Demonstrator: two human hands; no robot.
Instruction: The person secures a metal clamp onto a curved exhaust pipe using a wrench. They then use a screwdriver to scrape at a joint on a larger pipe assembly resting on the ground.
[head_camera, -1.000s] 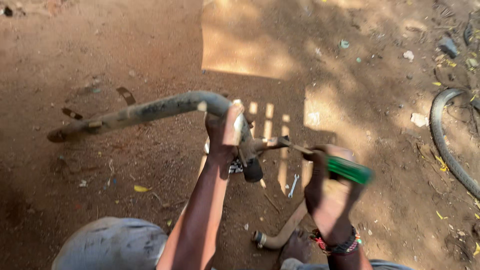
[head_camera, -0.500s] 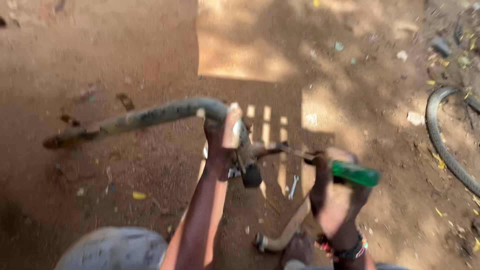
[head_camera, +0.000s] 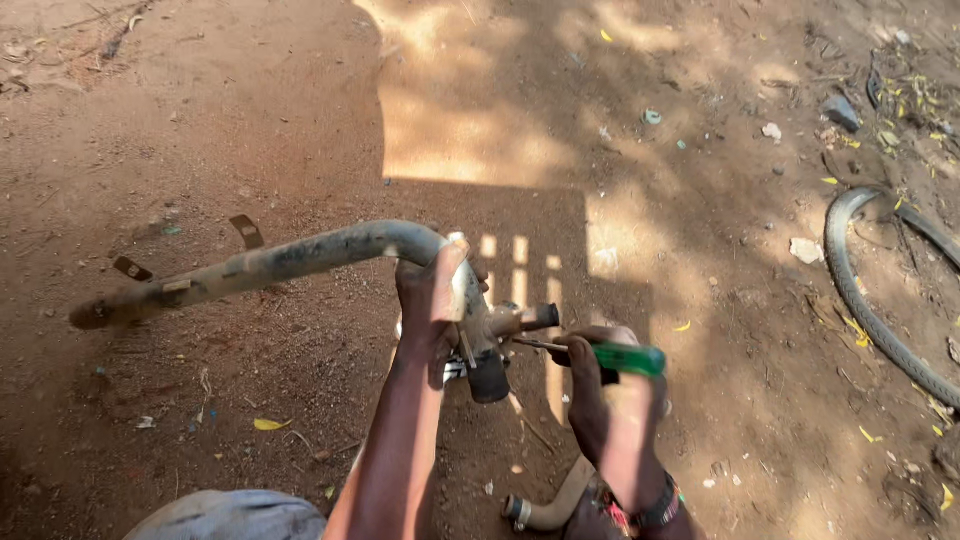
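Observation:
My left hand (head_camera: 432, 300) grips a worn, dusty bicycle handlebar (head_camera: 270, 262) near its middle, where the stem clamp (head_camera: 490, 345) sits. The bar's long left arm reaches out over the dirt; its other end curves down by my knee (head_camera: 545, 508). My right hand (head_camera: 600, 395) holds a screwdriver with a green handle (head_camera: 625, 358). The metal shaft points left and its tip meets the stem clamp just right of my left hand.
Bare reddish dirt ground lies all around, with patches of sunlight and shadow. A bicycle tyre (head_camera: 865, 300) lies at the right. Small stones, yellow leaves and bits of litter are scattered about. A grey-clad knee (head_camera: 230, 515) shows at the bottom left.
The right hand with the screwdriver has shifted slightly left, toward the clamp. The left hand keeps its hold on the handlebar.

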